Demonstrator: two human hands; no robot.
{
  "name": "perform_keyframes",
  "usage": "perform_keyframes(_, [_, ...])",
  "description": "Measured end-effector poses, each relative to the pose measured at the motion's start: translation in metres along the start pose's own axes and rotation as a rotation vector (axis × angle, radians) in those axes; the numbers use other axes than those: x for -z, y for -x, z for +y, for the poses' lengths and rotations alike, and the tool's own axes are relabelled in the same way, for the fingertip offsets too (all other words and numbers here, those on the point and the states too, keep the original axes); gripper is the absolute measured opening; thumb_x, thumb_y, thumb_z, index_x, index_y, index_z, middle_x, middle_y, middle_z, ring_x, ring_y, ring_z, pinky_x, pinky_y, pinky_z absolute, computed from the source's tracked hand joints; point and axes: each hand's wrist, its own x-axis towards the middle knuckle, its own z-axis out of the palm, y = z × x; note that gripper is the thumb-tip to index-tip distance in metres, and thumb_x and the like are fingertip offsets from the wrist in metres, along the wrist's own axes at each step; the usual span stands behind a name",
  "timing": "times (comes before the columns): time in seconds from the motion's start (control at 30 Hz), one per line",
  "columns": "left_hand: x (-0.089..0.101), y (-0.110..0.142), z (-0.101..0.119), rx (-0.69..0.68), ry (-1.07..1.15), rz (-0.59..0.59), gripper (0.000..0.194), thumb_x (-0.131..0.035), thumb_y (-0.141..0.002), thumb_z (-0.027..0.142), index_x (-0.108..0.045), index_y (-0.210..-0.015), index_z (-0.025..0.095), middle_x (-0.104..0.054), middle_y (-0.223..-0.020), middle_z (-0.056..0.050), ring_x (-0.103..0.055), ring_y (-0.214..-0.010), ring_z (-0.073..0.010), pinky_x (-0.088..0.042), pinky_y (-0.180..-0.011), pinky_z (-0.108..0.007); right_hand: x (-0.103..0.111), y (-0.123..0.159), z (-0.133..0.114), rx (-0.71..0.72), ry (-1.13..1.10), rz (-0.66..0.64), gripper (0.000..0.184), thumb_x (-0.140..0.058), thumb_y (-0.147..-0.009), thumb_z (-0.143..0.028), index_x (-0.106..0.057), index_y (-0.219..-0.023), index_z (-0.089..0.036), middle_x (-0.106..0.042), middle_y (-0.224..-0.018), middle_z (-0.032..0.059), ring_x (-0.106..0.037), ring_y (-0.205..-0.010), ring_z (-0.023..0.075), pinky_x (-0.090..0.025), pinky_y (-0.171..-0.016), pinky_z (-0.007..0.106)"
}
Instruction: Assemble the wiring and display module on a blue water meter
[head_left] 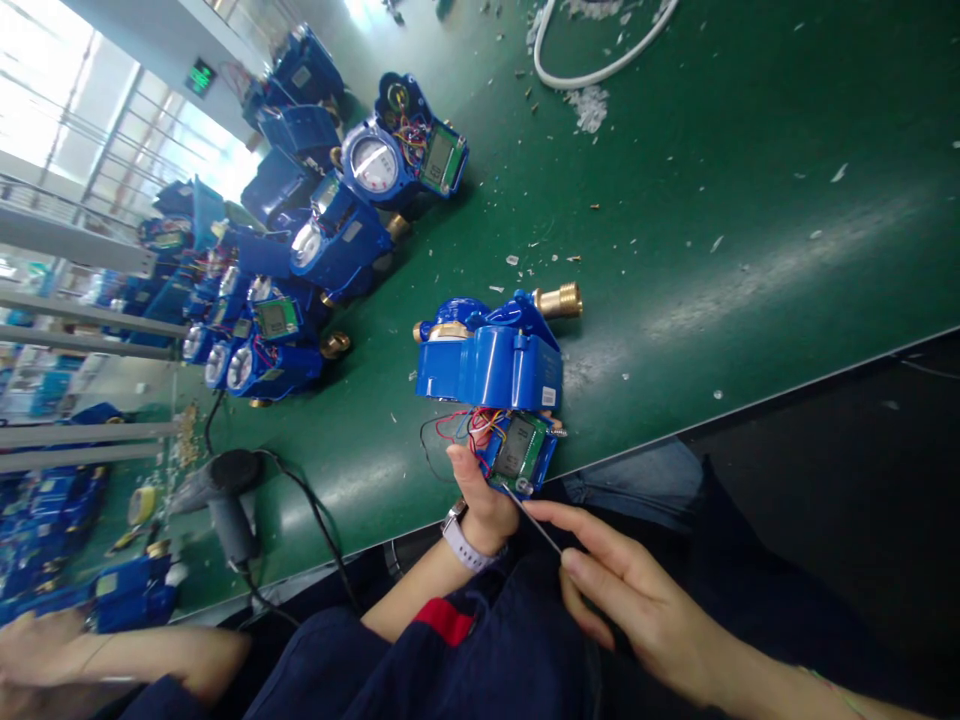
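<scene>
A blue water meter (487,365) with brass threaded ends lies on its side near the front edge of the bench. Just below it, my left hand (486,500) grips a green circuit board with a grey display (517,447), set in a blue frame. Thin coloured wires (480,425) run from the board up to the meter housing. Between the fingers and thumb of my right hand (622,580) is a thin metal tool (541,528), whose exact kind I cannot make out. Its tip meets the lower edge of the board. Some of my left fingers are hidden behind the frame.
Several more blue water meters (345,240) stand at the left and back, some with boards exposed. A grey heat gun (232,505) with a black cord lies at the lower left. Another person's hand (45,645) is beside it. A white cable (570,82) and plastic scraps lie farther back.
</scene>
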Motion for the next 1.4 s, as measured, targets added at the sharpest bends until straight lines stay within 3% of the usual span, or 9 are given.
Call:
perform_keyframes(0.23, [0.001, -0.003, -0.001, -0.041, -0.010, -0.030, 0.074, -0.049, -0.073, 0.081, -0.069, -0.108, 0.019, -0.071, -0.112, -0.011, -0.057, -0.123, -0.0329, -0.047, -0.104, -0.040, 0.009, 0.008, -0.011, 0.008, 0.172, 0.032, 0.054, -0.038, -0.098, -0.044, -0.039, -0.143, -0.014, -0.042, -0.060, -0.0049, -0.041, -0.056, 0.0128, -0.036, -0.055, 0.024])
perform_keyframes(0.37, [-0.002, -0.005, 0.003, -0.013, -0.057, -0.054, 0.081, -0.049, -0.067, 0.086, -0.069, -0.109, 0.020, -0.073, -0.107, -0.011, -0.062, -0.115, -0.0344, -0.051, -0.099, -0.043, 0.029, 0.021, -0.029, 0.059, 0.553, 0.043, 0.047, -0.042, -0.095, -0.034, -0.048, -0.140, -0.024, -0.065, -0.103, 0.0070, -0.061, -0.098, 0.0208, -0.049, -0.089, 0.037])
perform_keyframes(0.5, [0.000, -0.004, 0.004, -0.018, -0.094, -0.070, 0.077, -0.049, -0.067, 0.086, -0.072, -0.103, 0.022, -0.075, -0.100, -0.010, -0.064, -0.113, -0.0343, -0.052, -0.098, -0.042, 0.039, 0.027, -0.045, 0.197, 0.839, 0.027, 0.047, -0.042, -0.096, -0.027, -0.048, -0.142, -0.029, -0.059, -0.131, 0.0053, -0.056, -0.121, 0.0239, -0.046, -0.102, 0.041])
perform_keyframes(0.77, [0.002, -0.002, 0.002, -0.012, -0.084, -0.105, 0.077, -0.051, -0.067, 0.085, -0.073, -0.102, 0.020, -0.076, -0.091, -0.010, -0.067, -0.105, -0.0345, -0.056, -0.093, -0.044, 0.045, 0.035, -0.055, 0.214, 0.911, 0.104, 0.036, -0.045, -0.099, -0.039, -0.058, -0.132, -0.038, -0.072, -0.092, -0.0008, -0.071, -0.079, 0.0168, -0.059, -0.071, 0.024])
perform_keyframes(0.83, [0.003, -0.001, 0.001, -0.026, -0.074, -0.110, 0.074, -0.052, -0.070, 0.082, -0.073, -0.101, 0.019, -0.075, -0.089, -0.010, -0.069, -0.101, -0.0336, -0.057, -0.091, -0.043, 0.046, 0.035, -0.057, 0.240, 0.961, 0.101, 0.036, -0.045, -0.099, -0.036, -0.058, -0.133, -0.037, -0.072, -0.092, -0.0001, -0.070, -0.077, 0.0173, -0.058, -0.068, 0.024])
perform_keyframes(0.93, [0.005, -0.001, -0.002, -0.042, -0.059, -0.143, 0.072, -0.049, -0.073, 0.081, -0.073, -0.100, 0.018, -0.075, -0.090, -0.011, -0.071, -0.096, -0.0330, -0.057, -0.089, -0.044, 0.047, 0.031, -0.061, 0.375, 1.162, 0.077, 0.047, -0.045, -0.098, -0.029, -0.044, -0.145, -0.031, -0.071, -0.098, 0.0027, -0.069, -0.078, 0.0195, -0.057, -0.068, 0.027])
perform_keyframes(1.07, [0.012, 0.000, -0.008, -0.070, -0.116, -0.107, 0.075, -0.049, -0.071, 0.082, -0.071, -0.104, 0.019, -0.074, -0.098, -0.012, -0.065, -0.111, -0.0334, -0.051, -0.099, -0.045, 0.041, 0.017, -0.069, 0.434, 1.359, -0.066, 0.054, -0.038, -0.097, -0.020, -0.032, -0.151, -0.021, -0.066, -0.070, 0.0023, -0.059, -0.052, 0.0172, -0.049, -0.051, 0.026])
perform_keyframes(1.27, [0.008, 0.001, -0.008, -0.037, -0.087, -0.084, 0.079, -0.051, -0.067, 0.085, -0.069, -0.107, 0.019, -0.071, -0.108, -0.013, -0.059, -0.119, -0.0333, -0.049, -0.103, -0.042, 0.026, 0.003, -0.055, 0.346, 1.347, 0.006, 0.056, -0.037, -0.095, -0.014, -0.037, -0.149, -0.027, -0.066, -0.072, 0.0030, -0.061, -0.056, 0.0173, -0.047, -0.052, 0.026])
perform_keyframes(1.4, [0.001, 0.002, -0.006, -0.031, -0.106, -0.017, 0.085, -0.051, -0.062, 0.088, -0.068, -0.108, 0.018, -0.071, -0.106, -0.012, -0.059, -0.119, -0.0349, -0.051, -0.101, -0.042, 0.020, 0.007, -0.041, 0.292, 1.179, 0.080, 0.053, -0.031, -0.096, -0.015, -0.040, -0.148, -0.026, -0.068, -0.076, 0.0038, -0.062, -0.060, 0.0164, -0.048, -0.056, 0.026])
